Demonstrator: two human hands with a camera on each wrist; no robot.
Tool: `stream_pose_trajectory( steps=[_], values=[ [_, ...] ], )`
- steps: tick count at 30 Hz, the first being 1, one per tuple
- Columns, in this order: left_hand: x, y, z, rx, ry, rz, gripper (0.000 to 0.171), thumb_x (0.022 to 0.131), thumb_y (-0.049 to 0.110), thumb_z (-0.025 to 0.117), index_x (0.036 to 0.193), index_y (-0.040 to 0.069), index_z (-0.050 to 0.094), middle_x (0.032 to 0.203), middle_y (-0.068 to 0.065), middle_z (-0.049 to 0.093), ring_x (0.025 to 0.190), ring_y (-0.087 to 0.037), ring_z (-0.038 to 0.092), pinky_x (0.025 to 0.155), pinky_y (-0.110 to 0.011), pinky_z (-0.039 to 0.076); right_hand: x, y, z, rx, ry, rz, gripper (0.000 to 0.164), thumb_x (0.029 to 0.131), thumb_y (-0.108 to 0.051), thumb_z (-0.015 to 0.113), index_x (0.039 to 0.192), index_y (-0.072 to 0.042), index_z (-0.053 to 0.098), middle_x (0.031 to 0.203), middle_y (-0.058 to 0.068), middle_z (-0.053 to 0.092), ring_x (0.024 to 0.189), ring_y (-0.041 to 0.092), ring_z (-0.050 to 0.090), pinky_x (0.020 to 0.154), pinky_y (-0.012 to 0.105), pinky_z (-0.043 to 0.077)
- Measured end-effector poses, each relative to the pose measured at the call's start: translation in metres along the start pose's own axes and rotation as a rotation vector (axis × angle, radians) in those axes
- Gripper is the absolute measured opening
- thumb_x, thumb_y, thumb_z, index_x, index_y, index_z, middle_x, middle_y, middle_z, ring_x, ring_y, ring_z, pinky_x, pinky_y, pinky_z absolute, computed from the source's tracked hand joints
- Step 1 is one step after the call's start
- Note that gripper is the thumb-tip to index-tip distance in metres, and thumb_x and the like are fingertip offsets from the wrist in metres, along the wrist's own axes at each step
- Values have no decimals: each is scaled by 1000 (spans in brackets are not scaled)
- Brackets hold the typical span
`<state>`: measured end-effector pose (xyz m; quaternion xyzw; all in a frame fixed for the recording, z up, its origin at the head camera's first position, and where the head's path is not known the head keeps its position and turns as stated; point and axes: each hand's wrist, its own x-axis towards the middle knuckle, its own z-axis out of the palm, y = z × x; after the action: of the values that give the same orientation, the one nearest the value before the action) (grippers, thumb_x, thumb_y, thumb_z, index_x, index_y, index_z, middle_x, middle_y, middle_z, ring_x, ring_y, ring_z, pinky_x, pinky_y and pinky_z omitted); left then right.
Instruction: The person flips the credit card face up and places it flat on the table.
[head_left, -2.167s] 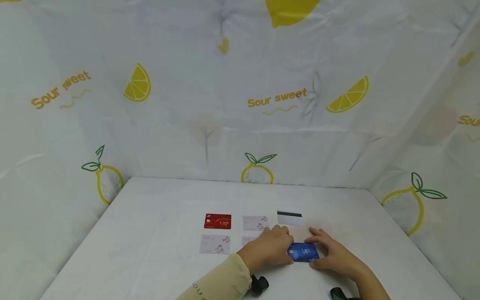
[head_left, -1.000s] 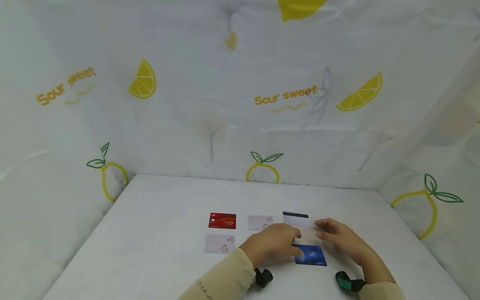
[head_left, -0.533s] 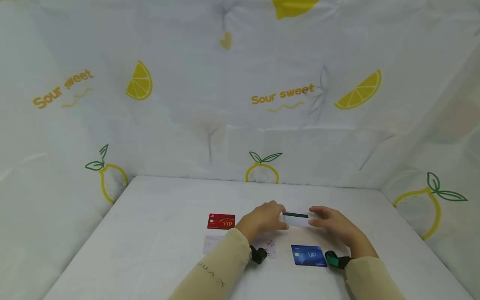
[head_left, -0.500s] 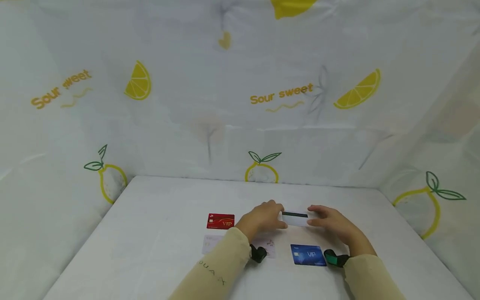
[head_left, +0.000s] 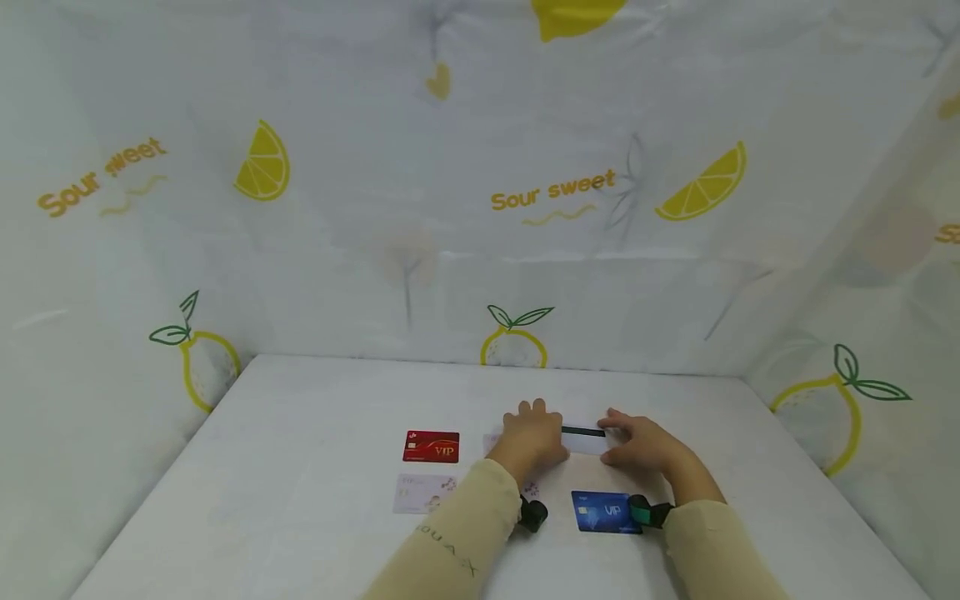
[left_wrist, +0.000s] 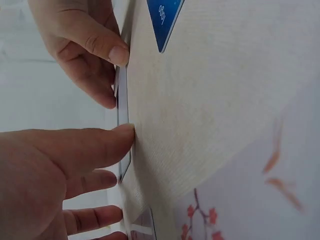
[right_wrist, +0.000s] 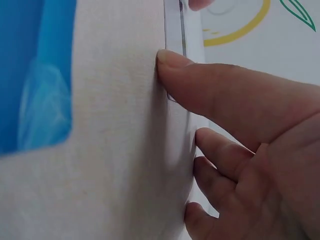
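Note:
My left hand [head_left: 531, 437] and right hand [head_left: 641, 443] are at opposite ends of a white card with a black magnetic stripe [head_left: 584, 441]. In the left wrist view the card [left_wrist: 123, 112] shows edge-on, with the left thumb and index finger pinching its near end. The right thumb and finger grip the far end; the right wrist view shows the right thumb [right_wrist: 200, 80] over the card's corner. Nearer me lies a blue VIP card [head_left: 595, 510], its right end overlapped by the right wrist camera.
A red VIP card [head_left: 431, 447] lies at the left, with a pale pink card [head_left: 422, 493] below it. Two more pale pink cards are mostly hidden behind the left hand and sleeve. The white table [head_left: 300, 467] meets a lemon-print curtain [head_left: 360, 292] at back and sides.
Both hands have left the blue card, which stays on the table, and moved farther back to the striped white card. They have held its two ends since about half a second ago.

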<state>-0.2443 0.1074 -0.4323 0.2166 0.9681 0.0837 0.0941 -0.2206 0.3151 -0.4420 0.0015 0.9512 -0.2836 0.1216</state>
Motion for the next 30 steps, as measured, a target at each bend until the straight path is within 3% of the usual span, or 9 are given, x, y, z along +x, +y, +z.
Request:
stream_pose_trajectory(
  steps=[17, 24, 30],
  values=[
    [-5, -5, 10, -86, 60, 19, 35, 80, 43, 79, 108, 25, 67, 104, 2, 52, 99, -21, 43, 88, -45, 39, -7, 3, 5, 16, 32, 33, 54, 74, -26, 83, 122, -12, 64, 158, 23, 27, 144, 51, 20, 110, 69, 20],
    [-5, -8, 11, -100, 80, 46, 47, 81, 44, 79, 124, 34, 63, 114, 3, 53, 105, -19, 43, 91, -43, 38, -10, 1, 4, 75, 49, 5, 53, 72, -25, 86, 113, -11, 57, 157, 25, 27, 143, 52, 19, 109, 70, 18],
    [-5, -12, 13, -104, 68, 52, 48, 81, 45, 78, 125, 35, 62, 114, 3, 54, 103, -19, 43, 90, -43, 38, -8, -2, 8, 110, 21, -14, 55, 70, -22, 87, 110, -11, 50, 157, 24, 29, 143, 53, 18, 109, 71, 18]
  ],
)
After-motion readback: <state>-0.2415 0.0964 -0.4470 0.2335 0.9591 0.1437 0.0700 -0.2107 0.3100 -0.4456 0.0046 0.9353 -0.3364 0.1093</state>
